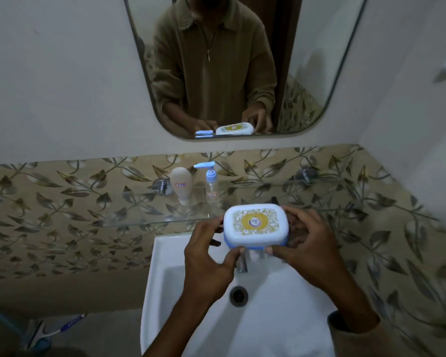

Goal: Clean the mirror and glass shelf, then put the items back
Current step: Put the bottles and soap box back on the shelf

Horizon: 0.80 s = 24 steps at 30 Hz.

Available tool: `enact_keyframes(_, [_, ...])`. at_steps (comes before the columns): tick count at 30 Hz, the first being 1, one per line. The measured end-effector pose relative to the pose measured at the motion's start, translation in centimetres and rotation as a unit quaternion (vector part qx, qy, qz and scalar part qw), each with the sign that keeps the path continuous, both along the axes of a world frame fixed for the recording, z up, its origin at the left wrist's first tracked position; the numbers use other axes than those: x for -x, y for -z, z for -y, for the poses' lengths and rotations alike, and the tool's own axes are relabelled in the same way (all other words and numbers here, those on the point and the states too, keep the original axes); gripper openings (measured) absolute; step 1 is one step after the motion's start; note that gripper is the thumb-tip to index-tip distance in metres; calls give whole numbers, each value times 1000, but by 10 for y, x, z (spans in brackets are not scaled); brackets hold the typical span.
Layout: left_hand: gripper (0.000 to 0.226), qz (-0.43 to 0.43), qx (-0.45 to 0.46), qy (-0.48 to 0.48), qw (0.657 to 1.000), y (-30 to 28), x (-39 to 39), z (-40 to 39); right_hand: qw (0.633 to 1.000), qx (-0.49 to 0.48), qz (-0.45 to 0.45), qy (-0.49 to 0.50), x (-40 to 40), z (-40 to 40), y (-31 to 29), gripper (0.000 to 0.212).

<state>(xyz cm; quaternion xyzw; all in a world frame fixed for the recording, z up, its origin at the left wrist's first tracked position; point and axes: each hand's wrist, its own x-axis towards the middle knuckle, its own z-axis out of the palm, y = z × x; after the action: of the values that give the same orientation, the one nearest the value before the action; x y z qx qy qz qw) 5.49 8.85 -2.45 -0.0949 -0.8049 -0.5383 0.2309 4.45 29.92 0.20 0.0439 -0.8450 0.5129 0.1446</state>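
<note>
Soap box [254,225] gripped in left hand [206,256] and right hand [307,249] over sink [281,318], near glass shelf [139,215] already bearing two bottles; restocking apparently under way, unfinished.

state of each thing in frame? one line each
soap box: lid on, held over the sink by both hands
left hand: fingers curled on the box's left side
right hand: fingers curled on the box's right side
cream tube: standing cap-down on the glass shelf
pump bottle: upright on the shelf, looks near empty
glass shelf: mounted, holds two items
sink: tap not running, drain open
</note>
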Motion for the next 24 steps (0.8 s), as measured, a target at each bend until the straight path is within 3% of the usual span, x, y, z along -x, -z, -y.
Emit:
enact_keyframes(3, [55,-27,6,-7,1000,-17,17,-15,1000,12,-2,5,18,-13,-12,83])
enact_keyframes(10, [44,-3,75,-14,997,-33,55,-40,999,0,46,12,57,-21,-20,75])
enact_keyframes(24, [57,67,141,-13,988,-25,73,-61,996,-32,68,42,82,-26,-2,62])
